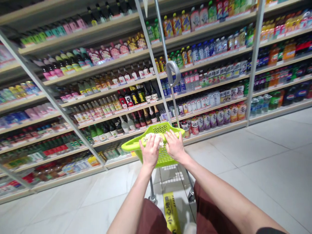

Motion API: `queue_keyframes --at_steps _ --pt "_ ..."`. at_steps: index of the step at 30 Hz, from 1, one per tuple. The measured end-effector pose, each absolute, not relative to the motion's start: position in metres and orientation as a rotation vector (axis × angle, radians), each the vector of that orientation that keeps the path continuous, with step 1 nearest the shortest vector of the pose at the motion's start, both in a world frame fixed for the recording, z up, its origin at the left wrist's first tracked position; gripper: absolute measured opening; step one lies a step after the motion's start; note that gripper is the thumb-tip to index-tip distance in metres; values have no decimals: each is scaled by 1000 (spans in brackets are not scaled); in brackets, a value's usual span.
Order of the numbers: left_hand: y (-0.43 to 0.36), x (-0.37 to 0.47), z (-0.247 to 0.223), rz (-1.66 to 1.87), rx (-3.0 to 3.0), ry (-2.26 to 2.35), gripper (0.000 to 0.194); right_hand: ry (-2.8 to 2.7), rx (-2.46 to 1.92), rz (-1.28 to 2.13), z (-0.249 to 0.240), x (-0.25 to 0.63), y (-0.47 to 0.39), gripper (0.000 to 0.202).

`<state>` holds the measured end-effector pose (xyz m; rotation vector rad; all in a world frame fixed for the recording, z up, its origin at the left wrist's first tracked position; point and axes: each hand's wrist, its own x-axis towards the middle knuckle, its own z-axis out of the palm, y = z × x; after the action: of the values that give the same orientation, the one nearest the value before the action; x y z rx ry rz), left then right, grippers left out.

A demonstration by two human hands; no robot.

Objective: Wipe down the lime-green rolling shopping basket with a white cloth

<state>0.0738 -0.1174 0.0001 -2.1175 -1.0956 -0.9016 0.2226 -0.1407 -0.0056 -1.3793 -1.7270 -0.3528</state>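
Note:
A bright green plastic shopping basket with perforated walls sits on a wheeled cart frame straight ahead of me. My left hand presses a crumpled white cloth onto the near rim, with its fingers curled over it. Just to the right, my right hand grips the same rim near its corner, fingers bent over the edge. Behind the basket rises a grey metal pole with a looped handle. The basket's inside is mostly hidden by my hands and the rim.
Tall shelves of bottles, cans and cartons stretch across the view behind the cart. A cart wheel rests on the pale tiled floor. A yellow floor strip with dark lettering runs between my knees.

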Motion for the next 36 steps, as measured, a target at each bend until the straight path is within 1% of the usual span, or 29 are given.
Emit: queue_keyframes --at_steps 3,7,10,13,18,25,30,36 --pt "-117 79 2 -900 -2150 -1065 40 -1748 -1400 -346 -5 226 -138 45" --pt "-107 33 4 -963 -2012 -1228 40 -1802 -1383 -344 -10 237 -136 48" --pt "-103 9 5 -999 -1930 -1382 40 -1787 -1378 -334 -10 240 -135 45" --pt "-105 22 6 -982 -2001 -1373 40 -1764 -1368 -337 -9 240 -132 42" --pt "-107 56 10 -894 -2216 -1146 43 -1792 -1329 -382 -13 245 -125 40" --pt "-88 5 22 -1002 -2110 -1558 36 -1827 -1273 -386 -18 255 -119 41" --pt "-87 4 25 -923 -2149 -1544 34 -1820 -1244 -332 -19 261 -115 40" --pt "-103 20 19 -948 -2091 -1478 34 -1801 -1229 -354 -20 275 -114 38"
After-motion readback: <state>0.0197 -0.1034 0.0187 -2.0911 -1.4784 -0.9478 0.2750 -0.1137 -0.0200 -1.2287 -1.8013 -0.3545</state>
